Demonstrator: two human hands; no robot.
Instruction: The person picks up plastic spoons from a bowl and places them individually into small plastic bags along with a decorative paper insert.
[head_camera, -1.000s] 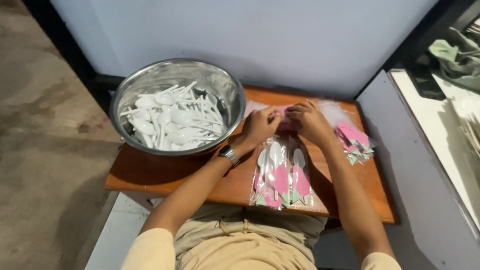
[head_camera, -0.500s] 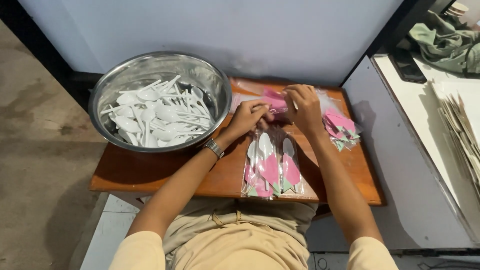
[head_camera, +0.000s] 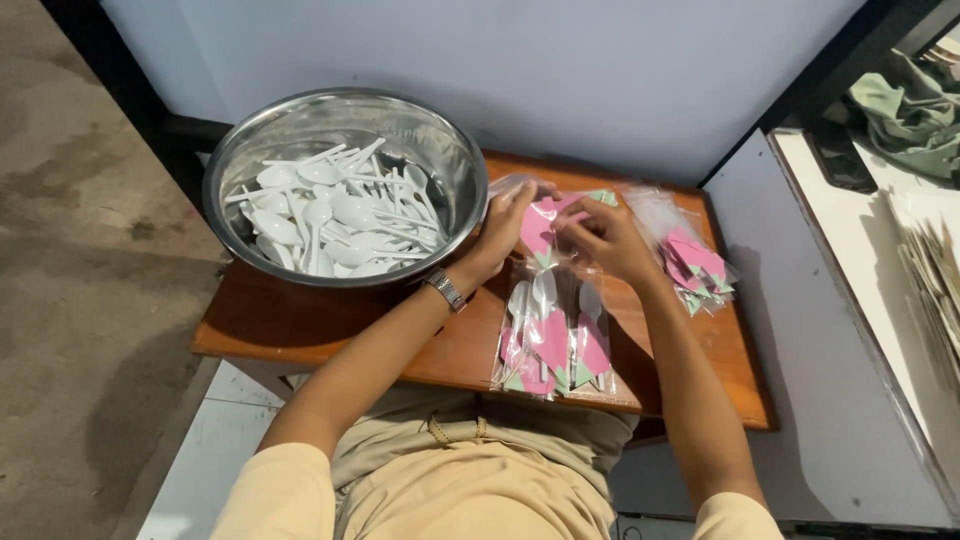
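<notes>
Head view: my left hand (head_camera: 503, 232) and right hand (head_camera: 600, 232) are both pinching a clear packet (head_camera: 548, 222) holding pink and green paper, just above the far middle of the wooden tabletop (head_camera: 300, 325). Both grips are closing on that packet. Filled packets with white spoons (head_camera: 556, 335) are lying near me, below my hands. A steel bowl of loose spoons (head_camera: 340, 190) is sitting left; more packets (head_camera: 690, 255) are resting right.
</notes>
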